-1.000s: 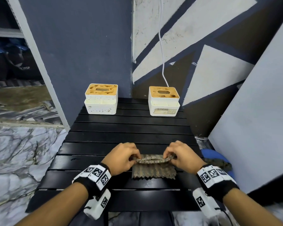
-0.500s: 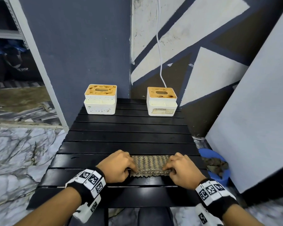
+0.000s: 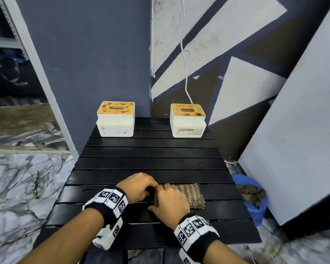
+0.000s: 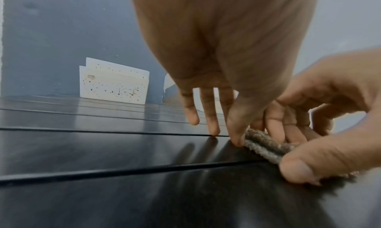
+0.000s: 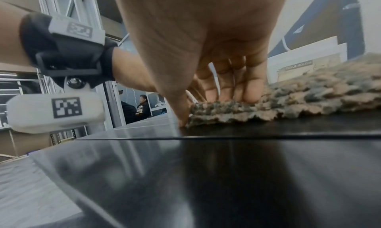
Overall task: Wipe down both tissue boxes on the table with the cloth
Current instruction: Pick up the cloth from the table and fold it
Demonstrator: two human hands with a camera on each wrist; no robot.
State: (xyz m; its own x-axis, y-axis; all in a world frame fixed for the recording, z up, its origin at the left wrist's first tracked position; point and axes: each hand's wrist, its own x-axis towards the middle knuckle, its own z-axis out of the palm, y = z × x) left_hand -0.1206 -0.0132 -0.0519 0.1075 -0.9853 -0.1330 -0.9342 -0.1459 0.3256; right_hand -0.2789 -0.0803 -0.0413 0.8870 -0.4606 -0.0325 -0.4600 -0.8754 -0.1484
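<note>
Folding and getting hold of the cloth (image 3: 193, 195) — that looks like the step in hand, with no wiping started yet. Lying flat and folded on the near part of the black table (image 3: 151, 155), right in front. Right hand (image 3: 171, 203) resting on its left edge, fingers on top and thumb down at the side, so pinching that edge. Left hand (image 3: 139, 187) just beside it, fingers mostly straight, fingertips (image 4: 212, 130) touching the table and the thumb against the folded edge — not gripping. Both tissue boxes at the far end, well apart from the hands: left tissue box (image 3: 115, 120) speckled with spots, right tissue box (image 3: 188, 121) with a worn label. Next, probably: lift the cloth, reach far forward to one box, rub its top and sides.
</note>
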